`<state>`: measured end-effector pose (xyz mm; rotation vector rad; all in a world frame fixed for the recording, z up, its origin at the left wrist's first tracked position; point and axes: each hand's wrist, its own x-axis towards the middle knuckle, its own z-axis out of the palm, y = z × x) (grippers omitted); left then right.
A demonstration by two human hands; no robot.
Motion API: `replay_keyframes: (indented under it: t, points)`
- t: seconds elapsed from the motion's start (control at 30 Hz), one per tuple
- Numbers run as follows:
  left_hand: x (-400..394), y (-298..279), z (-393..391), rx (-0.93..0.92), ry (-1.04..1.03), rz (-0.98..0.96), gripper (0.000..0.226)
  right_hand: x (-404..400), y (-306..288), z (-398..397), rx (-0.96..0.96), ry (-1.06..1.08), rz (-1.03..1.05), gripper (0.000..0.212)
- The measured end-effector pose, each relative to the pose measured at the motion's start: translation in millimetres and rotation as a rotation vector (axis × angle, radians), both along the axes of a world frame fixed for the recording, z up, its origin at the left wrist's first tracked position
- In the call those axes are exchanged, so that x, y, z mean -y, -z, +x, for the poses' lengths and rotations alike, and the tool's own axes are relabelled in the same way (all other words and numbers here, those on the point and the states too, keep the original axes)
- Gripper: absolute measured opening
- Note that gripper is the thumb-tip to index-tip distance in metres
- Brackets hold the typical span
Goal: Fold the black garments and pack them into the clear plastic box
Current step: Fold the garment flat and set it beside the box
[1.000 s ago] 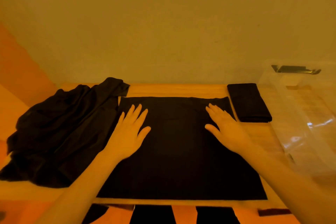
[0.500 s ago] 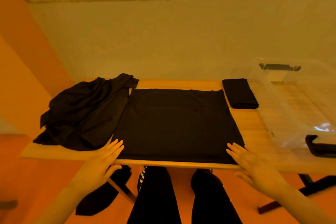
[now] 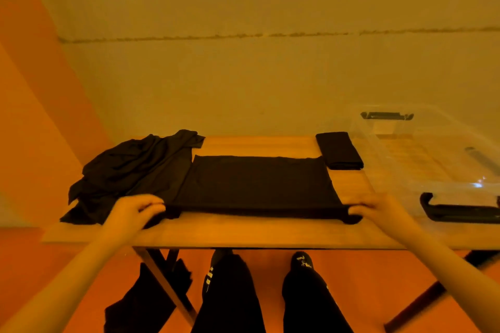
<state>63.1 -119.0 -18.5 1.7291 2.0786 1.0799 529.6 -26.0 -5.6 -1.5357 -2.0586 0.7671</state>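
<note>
A heap of unfolded black clothes (image 3: 130, 170) lies at the left of the wooden table (image 3: 243, 232), and a small folded black piece (image 3: 339, 150) sits at the far right beside the clear plastic box (image 3: 433, 159). The left hand (image 3: 135, 213) and right hand (image 3: 378, 211) each grip a near corner of the flat black garment (image 3: 257, 184) in the table's middle, fingers curled round the cloth. No garment shows inside the box.

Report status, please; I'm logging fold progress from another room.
Both hands, left and right, grip the flat garment's near corners. Clear box empty; one folded piece beside it. Nothing in the way.
</note>
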Motion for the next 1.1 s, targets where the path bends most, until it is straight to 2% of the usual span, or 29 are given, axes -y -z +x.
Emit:
replay_keyframes:
  t: [0.13,0.23,0.3,0.37,0.57,0.87,1.1]
  points:
    - [-22,-73,7,0.167,-0.08,0.17,0.013,-26,-64,-10,-0.288,0.045,0.057,0.024]
    - [-39,-119,13,0.381,-0.118,0.312,0.022,-44,-102,-16,-0.47,0.097,0.083,0.025]
    - [-43,-146,18,0.478,-0.113,0.377,0.015,-51,-127,-18,-0.57,0.128,0.127,0.022]
    - [-40,-168,24,0.497,-0.103,0.427,0.008,-55,-147,-19,-0.636,0.141,0.147,0.019]
    - [-26,-196,31,0.517,-0.116,0.464,0.011,-46,-178,-16,-0.695,0.157,0.166,0.01]
    - [7,-210,31,0.553,-0.067,0.538,0.012,-12,-208,1,-0.686,0.06,0.23,0.019]
    - [-31,-199,23,0.591,-0.08,0.441,0.012,-47,-206,-9,-0.563,0.058,0.186,0.014]
